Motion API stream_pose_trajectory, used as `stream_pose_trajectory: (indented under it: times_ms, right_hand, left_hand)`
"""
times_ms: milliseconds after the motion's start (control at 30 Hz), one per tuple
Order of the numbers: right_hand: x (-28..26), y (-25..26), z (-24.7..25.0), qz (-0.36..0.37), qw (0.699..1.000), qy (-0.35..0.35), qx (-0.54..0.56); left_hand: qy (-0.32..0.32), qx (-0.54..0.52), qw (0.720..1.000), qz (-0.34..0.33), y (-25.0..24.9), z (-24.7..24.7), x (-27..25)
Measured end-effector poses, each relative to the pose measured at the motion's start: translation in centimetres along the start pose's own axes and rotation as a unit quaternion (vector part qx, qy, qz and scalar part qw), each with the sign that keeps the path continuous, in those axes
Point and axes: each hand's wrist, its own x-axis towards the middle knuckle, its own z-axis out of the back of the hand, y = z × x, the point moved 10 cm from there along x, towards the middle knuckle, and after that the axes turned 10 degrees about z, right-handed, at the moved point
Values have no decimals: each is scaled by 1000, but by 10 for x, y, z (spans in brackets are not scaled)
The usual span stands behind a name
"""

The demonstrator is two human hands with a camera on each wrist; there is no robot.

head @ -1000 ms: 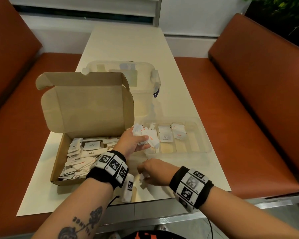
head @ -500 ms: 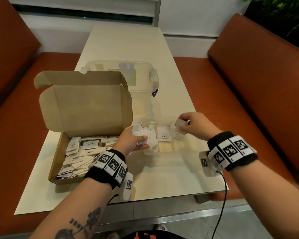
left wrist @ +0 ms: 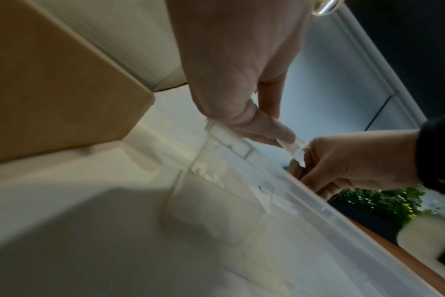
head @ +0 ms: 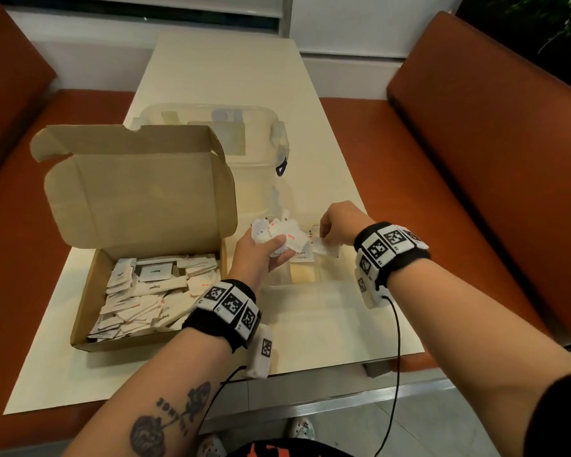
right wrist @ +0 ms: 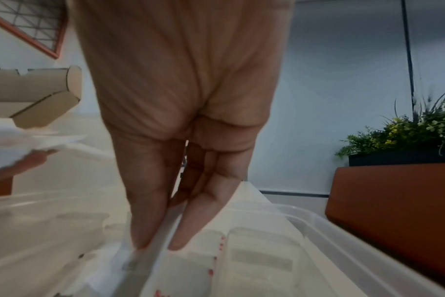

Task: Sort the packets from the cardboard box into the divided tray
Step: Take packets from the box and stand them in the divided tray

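Left hand (head: pixel 257 255) clutching bunch of packets (head: pixel 282 234), right hand (head: pixel 338 225) pinching one packet (head: pixel 323 249) over divided tray (head: pixel 305 278)

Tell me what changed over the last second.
The right hand moved from the table's near edge up over the divided tray, then left toward the bunch; it now pinches one packet low in the tray. The left hand kept gripping its bunch of packets. The cardboard box stayed put.

Black wristbands (head: pixel 223 316) with checkered markers, flower-tattooed left forearm (head: pixel 165 420)
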Motion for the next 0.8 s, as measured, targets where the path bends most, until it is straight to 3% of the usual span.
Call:
stream_pose_trajectory:
  times_ms: [233, 567, 800]
  right_hand:
    - [1, -8, 4, -12, 999, -15, -39]
    - [3, 6, -6, 6, 998, 43, -41]
    - [8, 10, -8, 26, 996, 32, -79]
  left_hand:
    - [-17, -27, 999, -10, -4, 3, 8]
    - [-30, 3, 999, -13, -4, 5, 10]
    - [-28, 18, 999, -10, -3, 5, 10]
